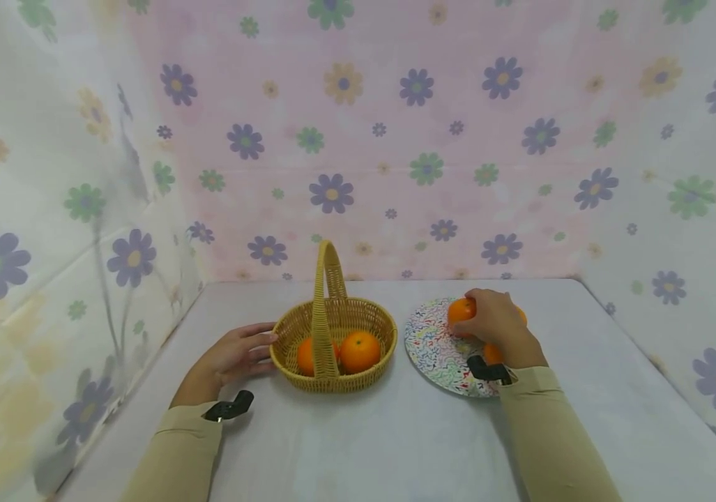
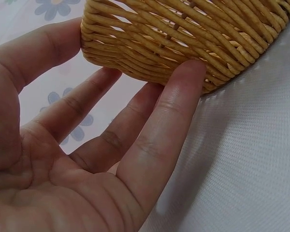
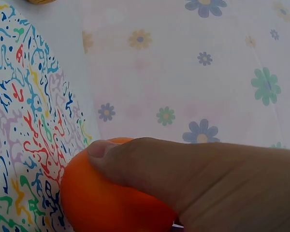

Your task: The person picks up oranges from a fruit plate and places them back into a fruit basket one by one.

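Observation:
A woven yellow basket (image 1: 364, 381) with a tall handle stands left of centre in the head view. Two oranges, one in front (image 1: 360, 352) and one partly behind the handle (image 1: 305, 357), lie inside it. My left hand (image 1: 238, 354) touches the basket's left side with extended fingertips; in the left wrist view these fingertips (image 2: 186, 77) rest against the weave. Over the round, colourfully speckled plate (image 1: 433, 352), my right hand (image 1: 496, 322) grips an orange (image 3: 106, 198), with the thumb (image 3: 130, 157) across its top. More oranges (image 1: 492, 353) show partly hidden around that hand and wrist.
The basket and plate stand side by side on a white-covered table (image 1: 358, 446), a narrow gap between them. Flower-printed cloth walls (image 1: 370, 139) enclose the back and both sides. Black wrist mounts (image 1: 232, 406) stick out from both sleeves.

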Motion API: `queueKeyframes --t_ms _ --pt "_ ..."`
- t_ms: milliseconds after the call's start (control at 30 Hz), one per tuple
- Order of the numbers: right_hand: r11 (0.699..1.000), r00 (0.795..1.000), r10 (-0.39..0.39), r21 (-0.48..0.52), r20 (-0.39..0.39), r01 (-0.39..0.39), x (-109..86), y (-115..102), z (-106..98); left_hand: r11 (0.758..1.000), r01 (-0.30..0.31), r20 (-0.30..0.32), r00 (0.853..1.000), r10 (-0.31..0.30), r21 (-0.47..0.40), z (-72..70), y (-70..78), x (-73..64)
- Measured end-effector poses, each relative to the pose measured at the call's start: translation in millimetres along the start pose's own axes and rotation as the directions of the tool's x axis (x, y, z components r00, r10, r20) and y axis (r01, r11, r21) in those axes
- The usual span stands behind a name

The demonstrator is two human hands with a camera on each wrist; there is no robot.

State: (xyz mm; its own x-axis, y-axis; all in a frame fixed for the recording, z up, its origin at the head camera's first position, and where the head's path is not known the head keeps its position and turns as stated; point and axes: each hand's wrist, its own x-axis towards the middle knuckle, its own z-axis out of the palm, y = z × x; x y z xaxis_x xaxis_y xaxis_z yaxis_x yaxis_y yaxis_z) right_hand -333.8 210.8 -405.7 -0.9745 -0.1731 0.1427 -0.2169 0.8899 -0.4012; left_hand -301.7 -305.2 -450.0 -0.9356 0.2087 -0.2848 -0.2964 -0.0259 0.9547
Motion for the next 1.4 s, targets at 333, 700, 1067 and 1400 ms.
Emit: queueKeyframes --t_ms 333,700,1067,1400 --pt "0.997 0.999 0.026 0.070 0.022 -0.028 0.8 -7.6 -3.4 1.000 -0.005 -0.012 1.000 0.005 -0.001 3.0 2.4 -1.3" --pt "0.995 0.999 -0.029 0.095 -0.014 0.031 0.2 -11.9 -3.0 1.000 -0.012 -0.003 1.000 0.012 0.016 2.3 0.7 -0.6" --pt "0.992 0.999 -0.026 0.124 -0.026 0.029 -2.8 -23.5 -7.0 1.000 -0.001 -0.013 1.000 0.001 0.005 2.5 -0.4 -1.2" --pt "0.987 0.994 -0.085 0.129 -0.066 0.092 -0.9 -38.1 -16.1 1.000 -0.006 -0.015 1.000 0.006 -0.004 2.3 1.7 0.7"
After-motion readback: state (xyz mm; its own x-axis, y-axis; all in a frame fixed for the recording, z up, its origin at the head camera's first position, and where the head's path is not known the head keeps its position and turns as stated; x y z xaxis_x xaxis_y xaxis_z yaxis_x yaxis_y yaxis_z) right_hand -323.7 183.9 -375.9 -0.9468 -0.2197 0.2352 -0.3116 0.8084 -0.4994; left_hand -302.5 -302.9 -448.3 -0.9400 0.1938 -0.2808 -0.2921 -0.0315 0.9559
